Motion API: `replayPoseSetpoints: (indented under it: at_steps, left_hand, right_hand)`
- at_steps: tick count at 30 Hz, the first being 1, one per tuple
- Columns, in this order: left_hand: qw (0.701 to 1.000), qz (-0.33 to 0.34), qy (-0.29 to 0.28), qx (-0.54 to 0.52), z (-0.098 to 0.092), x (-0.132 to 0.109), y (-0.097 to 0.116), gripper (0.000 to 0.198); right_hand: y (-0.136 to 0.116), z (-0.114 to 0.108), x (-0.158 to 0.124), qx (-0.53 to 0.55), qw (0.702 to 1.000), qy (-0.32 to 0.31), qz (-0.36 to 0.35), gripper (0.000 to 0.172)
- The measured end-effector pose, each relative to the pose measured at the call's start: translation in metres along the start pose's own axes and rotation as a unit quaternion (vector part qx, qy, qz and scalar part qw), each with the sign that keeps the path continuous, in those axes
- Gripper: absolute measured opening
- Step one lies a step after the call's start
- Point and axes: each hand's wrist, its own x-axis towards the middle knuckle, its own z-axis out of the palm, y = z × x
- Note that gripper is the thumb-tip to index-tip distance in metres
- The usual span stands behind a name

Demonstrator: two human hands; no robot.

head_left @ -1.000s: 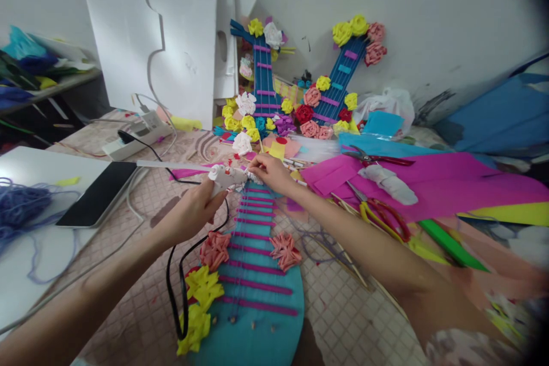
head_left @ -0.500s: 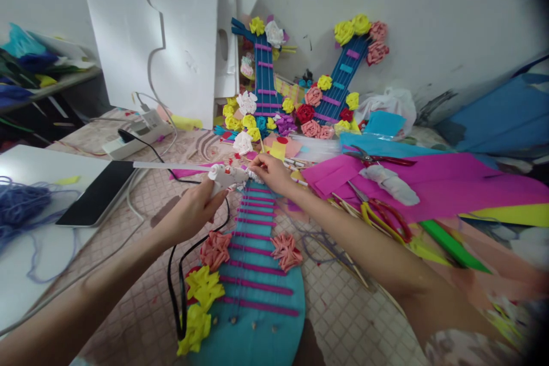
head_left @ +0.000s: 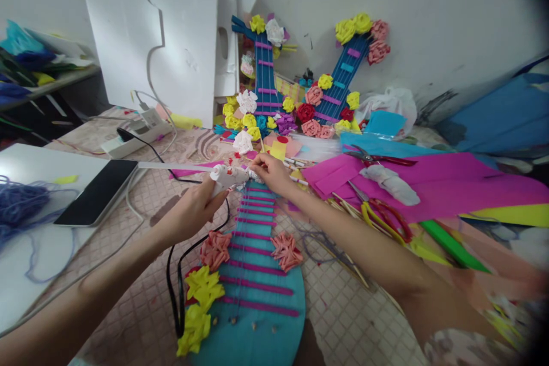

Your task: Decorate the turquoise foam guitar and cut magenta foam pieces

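My left hand (head_left: 195, 207) is wrapped round a white hot glue gun (head_left: 227, 175); a long glue stick (head_left: 171, 166) juts from its back. The gun's tip is at the top end of a turquoise paper guitar (head_left: 253, 251) with magenta strips across it. My right hand (head_left: 272, 171) is closed in a pinch at that same end, beside the nozzle; what its fingertips hold is too small to make out. Thin strings run down the guitar's neck. Pink paper flowers (head_left: 286, 251) and yellow paper flowers (head_left: 201, 291) sit along its edges.
Two finished-looking flowered guitars (head_left: 338, 86) lean on the wall. A power strip (head_left: 137, 132), phone (head_left: 100, 191) and purple yarn (head_left: 21, 203) are at left. Scissors (head_left: 386, 217), pliers (head_left: 377, 158) and magenta paper (head_left: 454, 183) lie at right. The gun's black cord (head_left: 182, 274) loops beside the guitar.
Both hands and the glue gun stay almost in place at the neck's top end. Only a very slight shift of the view shows.
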Motion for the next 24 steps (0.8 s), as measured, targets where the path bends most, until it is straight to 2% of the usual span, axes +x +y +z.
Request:
replayPoseSetpoints:
  at_steps: [10,24]
  left_hand:
    - [1.000,-0.011,-0.003,-0.010,-0.0047,-0.0013,0.0042,0.026]
    - [0.998,0.040,0.024,0.049,-0.0012,0.0032,0.0073,0.022]
  right_hand:
    - [0.0015,0.0008,-0.0007,-0.003,1.000,-0.002,0.002,0.010]
    - [0.0027,0.0017,-0.0041,0.026,0.999,0.002,-0.025,0.016]
